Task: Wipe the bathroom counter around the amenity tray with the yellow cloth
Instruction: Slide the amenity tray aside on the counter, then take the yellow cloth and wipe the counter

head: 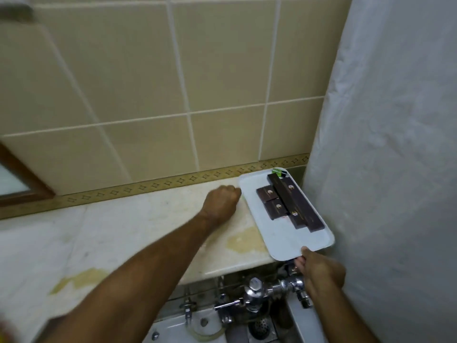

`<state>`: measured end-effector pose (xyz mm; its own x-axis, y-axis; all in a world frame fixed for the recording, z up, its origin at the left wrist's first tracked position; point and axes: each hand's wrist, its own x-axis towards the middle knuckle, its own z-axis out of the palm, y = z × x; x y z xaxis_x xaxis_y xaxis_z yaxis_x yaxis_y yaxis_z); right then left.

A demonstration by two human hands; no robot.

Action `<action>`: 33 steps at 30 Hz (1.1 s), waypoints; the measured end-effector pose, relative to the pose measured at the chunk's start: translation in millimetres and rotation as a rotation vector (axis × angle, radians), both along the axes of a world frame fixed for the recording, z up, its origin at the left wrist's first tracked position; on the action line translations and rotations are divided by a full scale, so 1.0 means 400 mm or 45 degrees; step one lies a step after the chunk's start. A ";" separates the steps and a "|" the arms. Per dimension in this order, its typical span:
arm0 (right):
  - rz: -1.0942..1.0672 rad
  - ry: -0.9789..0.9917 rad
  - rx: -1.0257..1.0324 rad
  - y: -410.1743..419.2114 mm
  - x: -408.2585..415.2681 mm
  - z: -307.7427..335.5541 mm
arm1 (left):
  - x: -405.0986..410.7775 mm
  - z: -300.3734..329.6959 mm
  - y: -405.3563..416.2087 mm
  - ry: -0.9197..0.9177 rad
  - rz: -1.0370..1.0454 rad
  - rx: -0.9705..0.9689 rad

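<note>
The white amenity tray (279,233) lies at the right end of the marble counter (138,226), its near end overhanging the counter's front edge. It carries several dark brown boxes (291,204) and a small green item (279,172) at the far end. My right hand (319,268) pinches the tray's near rim, thumb on top. My left hand (222,201) is curled in a fist against the tray's far left rim. Yellowish stains (244,241) mark the counter beside the tray and further left (79,280). Only a yellow blur (3,330) shows at the lower left edge.
A white shower curtain (395,169) hangs close on the right of the tray. Beige wall tiles (148,95) rise behind the counter. Chrome valves and pipes (254,293) and a floor drain (259,328) sit below the counter's front edge. A wood-framed mirror corner (22,184) is at left.
</note>
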<state>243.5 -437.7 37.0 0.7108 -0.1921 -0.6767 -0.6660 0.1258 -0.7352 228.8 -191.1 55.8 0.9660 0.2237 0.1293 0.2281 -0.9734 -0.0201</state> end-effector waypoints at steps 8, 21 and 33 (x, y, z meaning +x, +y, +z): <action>0.301 0.081 0.036 0.298 -0.383 0.033 | -0.576 0.022 0.151 -0.293 0.286 0.040; 2.179 -1.100 -0.729 0.764 -0.973 0.110 | -1.147 0.001 0.413 -0.884 2.321 -1.042; 2.101 -1.127 -0.570 0.812 -1.016 0.042 | -1.189 0.087 0.417 -1.524 1.682 -1.810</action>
<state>-163.0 -113.0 54.0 0.4053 0.8973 -0.1749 0.6140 -0.4089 -0.6751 -247.0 -24.5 90.5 -0.1153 0.8991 -0.4223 -0.0806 0.4153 0.9061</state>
